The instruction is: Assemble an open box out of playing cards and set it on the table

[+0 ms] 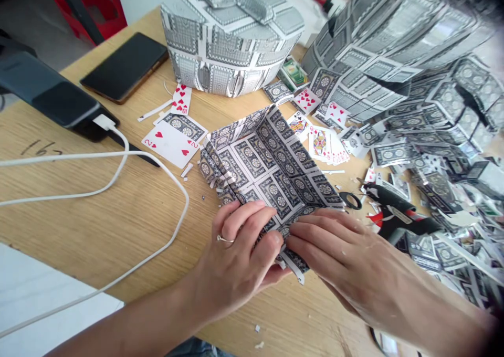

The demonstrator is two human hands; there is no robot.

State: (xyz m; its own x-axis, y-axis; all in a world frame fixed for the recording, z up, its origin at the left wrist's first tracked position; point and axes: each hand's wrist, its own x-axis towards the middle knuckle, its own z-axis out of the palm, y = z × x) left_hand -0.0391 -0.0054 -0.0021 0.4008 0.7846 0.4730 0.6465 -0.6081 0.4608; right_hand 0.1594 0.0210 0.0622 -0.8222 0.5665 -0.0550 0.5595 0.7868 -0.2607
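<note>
Wooden table (157, 226), cable (185, 197), phone (125, 67), loose cards (170, 144), hands (242, 249) holding card box (271, 176)

Craft wkspace is indicated: card-covered box (255, 156) is handled on wooden table (118, 226) strewn w/ playing cards (171, 143) & trimmings (155, 110).

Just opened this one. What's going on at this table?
A person is handling an open box covered in patterned playing cards. The left hand grips its near edge, and the right hand is on the same edge alongside; its thumb is hidden. A larger card-covered container stands behind, a two of hearts lies left of the box, and a phone lies farther back.
</note>
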